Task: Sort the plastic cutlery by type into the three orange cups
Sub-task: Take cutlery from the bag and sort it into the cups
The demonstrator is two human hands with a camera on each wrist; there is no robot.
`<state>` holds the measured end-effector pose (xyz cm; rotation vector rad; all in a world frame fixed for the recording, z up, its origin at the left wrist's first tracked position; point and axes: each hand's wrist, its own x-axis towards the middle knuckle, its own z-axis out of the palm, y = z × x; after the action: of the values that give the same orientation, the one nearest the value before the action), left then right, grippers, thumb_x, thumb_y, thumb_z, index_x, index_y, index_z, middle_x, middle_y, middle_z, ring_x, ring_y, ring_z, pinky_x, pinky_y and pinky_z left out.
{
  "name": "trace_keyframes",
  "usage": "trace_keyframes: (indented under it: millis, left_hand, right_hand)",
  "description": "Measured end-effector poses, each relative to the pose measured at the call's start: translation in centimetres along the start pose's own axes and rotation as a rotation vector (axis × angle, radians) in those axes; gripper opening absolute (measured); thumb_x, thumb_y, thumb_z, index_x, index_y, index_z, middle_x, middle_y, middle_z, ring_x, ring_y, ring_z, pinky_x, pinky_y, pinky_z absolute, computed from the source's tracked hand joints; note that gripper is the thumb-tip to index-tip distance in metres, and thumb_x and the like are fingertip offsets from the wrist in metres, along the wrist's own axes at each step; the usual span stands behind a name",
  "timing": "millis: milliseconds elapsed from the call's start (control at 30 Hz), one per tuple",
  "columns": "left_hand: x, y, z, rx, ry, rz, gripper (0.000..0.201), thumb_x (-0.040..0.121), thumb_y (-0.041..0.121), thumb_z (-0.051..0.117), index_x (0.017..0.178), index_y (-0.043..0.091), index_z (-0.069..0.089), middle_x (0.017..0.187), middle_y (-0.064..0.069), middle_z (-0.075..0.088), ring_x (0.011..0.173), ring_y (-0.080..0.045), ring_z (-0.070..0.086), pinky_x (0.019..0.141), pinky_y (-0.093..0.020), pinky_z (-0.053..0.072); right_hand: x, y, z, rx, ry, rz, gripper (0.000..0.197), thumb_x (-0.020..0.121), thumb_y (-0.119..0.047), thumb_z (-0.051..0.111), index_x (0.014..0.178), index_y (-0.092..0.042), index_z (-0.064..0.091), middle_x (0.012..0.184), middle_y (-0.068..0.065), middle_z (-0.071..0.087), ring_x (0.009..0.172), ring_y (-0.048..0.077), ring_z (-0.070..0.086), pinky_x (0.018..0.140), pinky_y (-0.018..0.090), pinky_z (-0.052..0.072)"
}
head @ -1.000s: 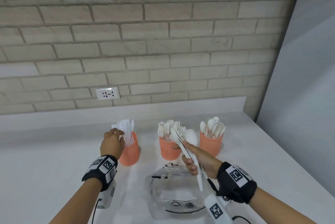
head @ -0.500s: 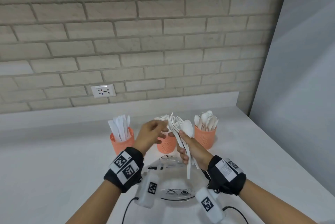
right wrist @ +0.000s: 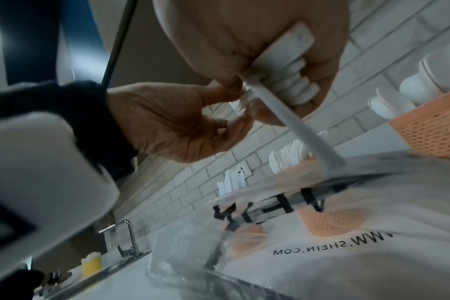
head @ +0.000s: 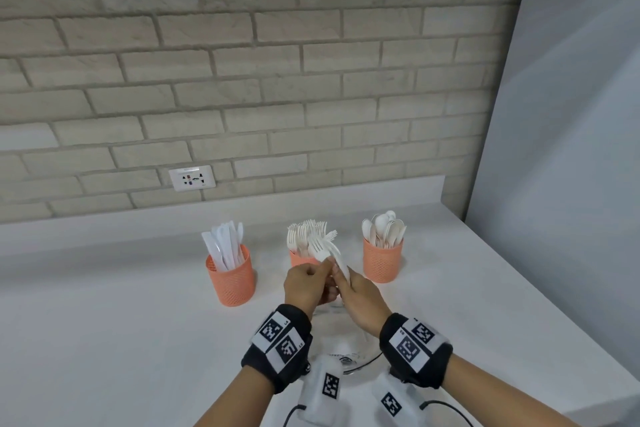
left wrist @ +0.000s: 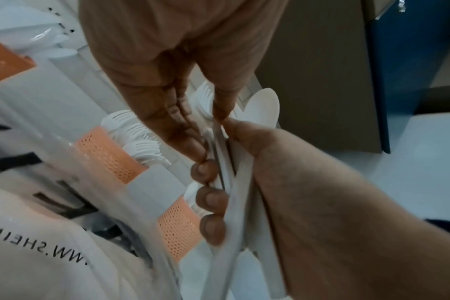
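Three orange mesh cups stand in a row near the wall: the knife cup [head: 231, 276], the fork cup [head: 298, 258] partly behind my hands, and the spoon cup [head: 382, 262]. My right hand [head: 341, 283] grips a bundle of white cutlery [head: 325, 250] by the handles [right wrist: 290, 81], heads up. The bundle holds forks and a spoon [left wrist: 263, 105]. My left hand [head: 323, 271] meets it in front of the fork cup. Its thumb and fingertips [left wrist: 219, 109] pinch one fork at the neck, just above the right hand's grip.
A clear printed plastic bag [head: 349, 347] lies on the white counter [head: 121, 322] under my wrists. A brick wall with a socket [head: 192, 178] is behind the cups. A grey panel [head: 571, 149] closes the right side. Far left are a tap [right wrist: 126, 239] and a yellow cup [right wrist: 91, 263].
My left hand left the knife cup, swung right and now pinches a fork in the bundle. My right hand drew the bundle slightly inward, still gripped.
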<state>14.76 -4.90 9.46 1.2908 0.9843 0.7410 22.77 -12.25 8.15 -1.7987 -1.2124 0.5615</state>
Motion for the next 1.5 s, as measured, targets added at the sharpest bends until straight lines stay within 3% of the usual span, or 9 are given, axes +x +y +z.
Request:
trace_keyframes:
  millis: [233, 533, 633, 767, 933, 1200, 1300, 1400, 1500]
  left_hand:
    - [-0.6, 0.3, 0.4, -0.08, -0.058, -0.099, 0.018, 0.088, 0.015, 0.059, 0.083, -0.003, 0.063, 0.067, -0.01, 0.064, 0.053, -0.02, 0.057, 0.047, -0.021, 0.052]
    - [-0.9, 0.4, 0.5, -0.172, -0.13, -0.15, 0.016, 0.088, 0.011, 0.052, 0.092, -0.001, 0.062, 0.073, -0.01, 0.063, 0.064, -0.018, 0.06, 0.055, -0.021, 0.056]
    - [-1.1, 0.3, 0.5, -0.23, -0.137, -0.127, 0.017, 0.091, 0.011, 0.048, 0.09, 0.003, 0.063, 0.059, -0.002, 0.064, 0.056, -0.012, 0.06, 0.057, -0.02, 0.055]
    - [-1.3, 0.1, 0.8, -0.276, -0.135, -0.091, 0.02, 0.093, 0.011, 0.044, 0.097, 0.003, 0.062, 0.075, -0.008, 0.065, 0.066, -0.016, 0.062, 0.057, -0.019, 0.055]
    - [-1.8, 0.0, 1.5, -0.295, -0.118, -0.037, 0.016, 0.096, 0.015, 0.045, 0.096, 0.006, 0.058, 0.076, -0.007, 0.062, 0.059, -0.012, 0.061, 0.048, -0.018, 0.049]
    - [-1.1, 0.0, 1.5, -0.178, 0.126, 0.086, 0.033, 0.093, 0.012, 0.038, 0.062, 0.008, 0.049, 0.053, -0.003, 0.052, 0.052, -0.018, 0.048, 0.055, -0.028, 0.038]
    - [-0.8, 1.1, 0.4, -0.277, 0.219, 0.16, 0.029, 0.094, 0.009, 0.034, 0.068, 0.007, 0.047, 0.051, -0.003, 0.047, 0.047, -0.015, 0.047, 0.052, -0.027, 0.041]
    - [0.0, 1.9, -1.3, -0.228, 0.208, 0.225, 0.02, 0.093, 0.009, 0.04, 0.075, 0.011, 0.048, 0.054, 0.0, 0.036, 0.039, -0.007, 0.036, 0.041, -0.02, 0.032]
    - [0.3, 2.6, -2.4, 0.019, 0.121, 0.336, 0.013, 0.088, 0.015, 0.058, 0.075, 0.017, 0.06, 0.06, 0.004, 0.049, 0.054, -0.009, 0.044, 0.052, -0.022, 0.032]
  right_hand:
    - [-0.7, 0.8, 0.3, -0.132, 0.063, -0.021, 0.035, 0.1, -0.041, 0.027, 0.125, -0.031, 0.05, 0.103, -0.004, 0.071, 0.095, 0.015, 0.065, 0.085, 0.034, 0.05]
    - [-0.5, 1.2, -0.3, 0.1, 0.012, 0.039, 0.041, 0.101, -0.038, 0.027, 0.123, -0.021, 0.056, 0.113, 0.002, 0.067, 0.108, 0.017, 0.06, 0.093, 0.028, 0.046]
    - [-0.5, 0.6, -0.8, 0.295, 0.003, 0.075, 0.032, 0.102, -0.029, 0.029, 0.119, -0.029, 0.056, 0.103, -0.007, 0.063, 0.091, 0.0, 0.06, 0.067, 0.007, 0.044]
    - [-0.7, -0.3, -1.5, 0.442, -0.042, 0.114, 0.023, 0.102, -0.019, 0.031, 0.111, -0.023, 0.053, 0.069, -0.009, 0.05, 0.042, -0.008, 0.052, 0.04, 0.007, 0.035]
    - [0.0, 0.5, -0.8, 0.432, -0.047, 0.175, 0.021, 0.101, -0.023, 0.034, 0.105, -0.015, 0.053, 0.059, -0.002, 0.039, 0.041, 0.004, 0.035, 0.04, 0.017, 0.028]
    - [-0.2, 0.7, -1.3, 0.419, -0.166, 0.244, 0.016, 0.101, -0.018, 0.035, 0.095, -0.017, 0.05, 0.065, 0.001, 0.045, 0.046, 0.007, 0.043, 0.046, 0.02, 0.039]
    - [-0.2, 1.3, -1.8, 0.537, -0.202, 0.299, 0.023, 0.101, -0.02, 0.034, 0.115, -0.01, 0.05, 0.057, -0.005, 0.041, 0.04, 0.005, 0.038, 0.043, 0.018, 0.039]
    - [-0.2, 1.5, -2.9, 0.643, -0.291, 0.329, 0.025, 0.101, -0.029, 0.034, 0.111, -0.016, 0.053, 0.048, -0.01, 0.036, 0.035, 0.002, 0.029, 0.036, 0.015, 0.031]
    - [-0.4, 0.8, -4.1, 0.633, -0.405, 0.299, 0.032, 0.1, -0.04, 0.031, 0.112, -0.02, 0.054, 0.049, -0.009, 0.031, 0.035, 0.001, 0.025, 0.036, 0.013, 0.026]
